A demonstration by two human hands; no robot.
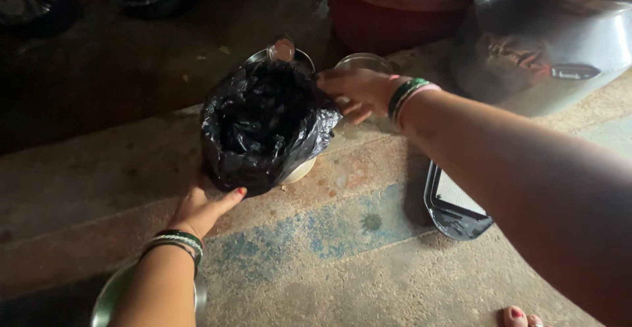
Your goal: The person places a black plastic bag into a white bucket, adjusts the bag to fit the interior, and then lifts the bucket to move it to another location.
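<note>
**My Hands on the Black Bag**

I am looking down at a black plastic bag (263,126). It sits on a stone floor (342,261), and its top is open and crinkly. It looks like it is stuffed into a round pot, because a pale rim pokes out at the bottom right of it.

My left hand (201,207) is down low, at the near side of the bag. It is pressed against the bag with my thumb sticking out to the right. I cannot tell if my other fingers are curled, because they are hidden.

My right hand (359,91) reaches over from the right. It pinches the top edge of the bag on the far right side.

Just behind the bag is a small steel bowl (363,61). A big red tub (401,11) and a big shiny metal pot (559,37) stand farther back. A dark tray (454,208) lies on the floor under my right arm. A steel plate (108,297) is by my left wrist.
</note>
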